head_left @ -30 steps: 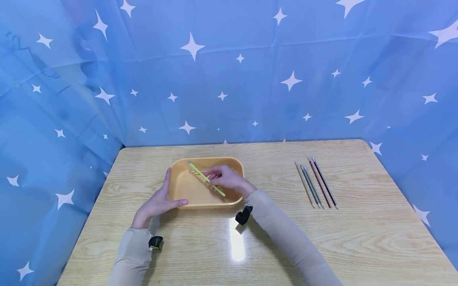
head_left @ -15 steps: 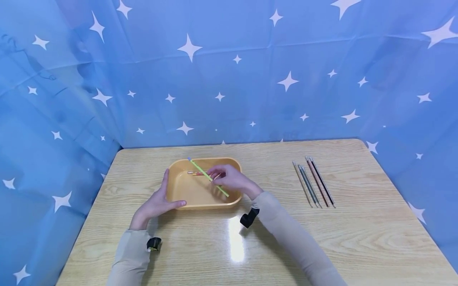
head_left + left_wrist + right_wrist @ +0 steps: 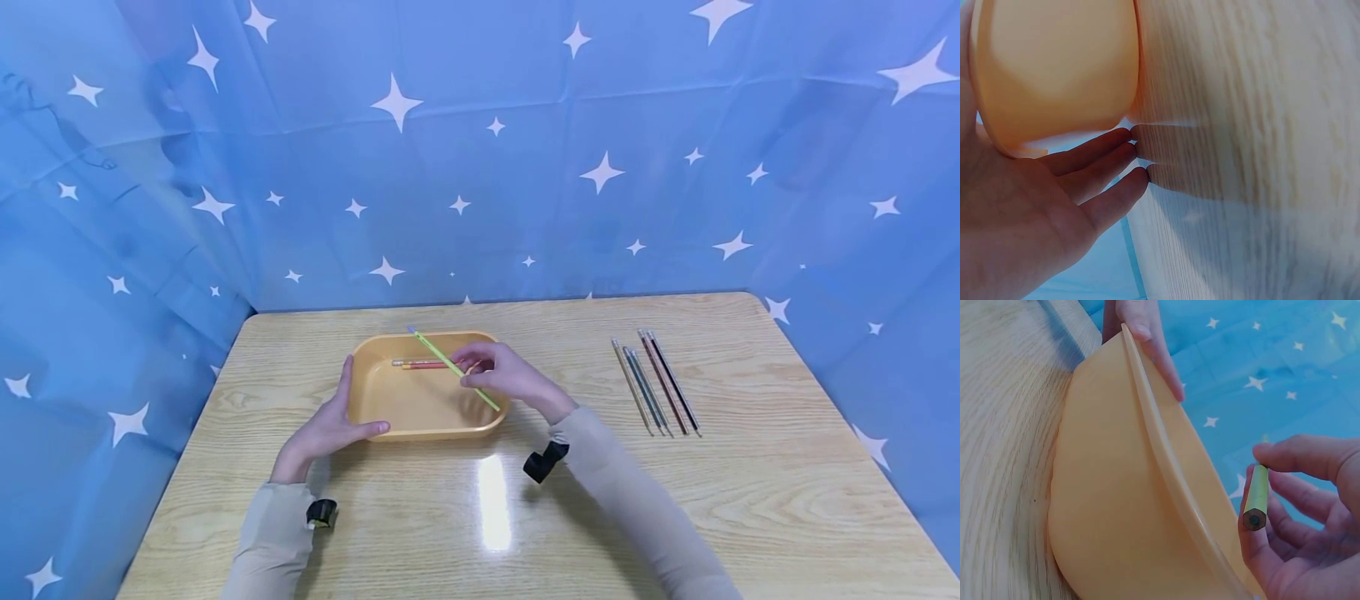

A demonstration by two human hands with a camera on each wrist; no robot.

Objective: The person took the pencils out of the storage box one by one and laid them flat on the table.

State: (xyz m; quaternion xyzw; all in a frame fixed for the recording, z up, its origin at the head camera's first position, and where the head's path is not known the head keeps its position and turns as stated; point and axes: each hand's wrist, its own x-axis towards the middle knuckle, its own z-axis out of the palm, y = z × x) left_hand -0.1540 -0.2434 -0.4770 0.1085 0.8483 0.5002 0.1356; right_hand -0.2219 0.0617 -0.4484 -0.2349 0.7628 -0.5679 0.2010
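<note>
My left hand (image 3: pixel 324 427) rests against the left end of an orange-yellow plastic tray (image 3: pixel 420 436). Its thumb lies along the near rim, and in the left wrist view straight fingers (image 3: pixel 1094 172) extend along the tray's side to the tabletop. Over the tray's right part, my right hand (image 3: pixel 510 373) pinches a lime-green pencil (image 3: pixel 437 353) between thumb and fingers. That pencil slants above the tray floor, and its flat, unsharpened end (image 3: pixel 1254 519) faces the right wrist camera. Red and orange pencils (image 3: pixel 426 365) lie in the tray, partly behind the right hand.
Several pencils (image 3: pixel 651 385) lie roughly side by side on the wooden table (image 3: pixel 780 483), to the right of the tray. A blue curtain with white stars (image 3: pixel 480 150) hangs behind and beside the table.
My right hand has lifted the lime-green pencil and moved rightward with it. More of the red and orange pencils shows now. My left hand stays at the tray.
</note>
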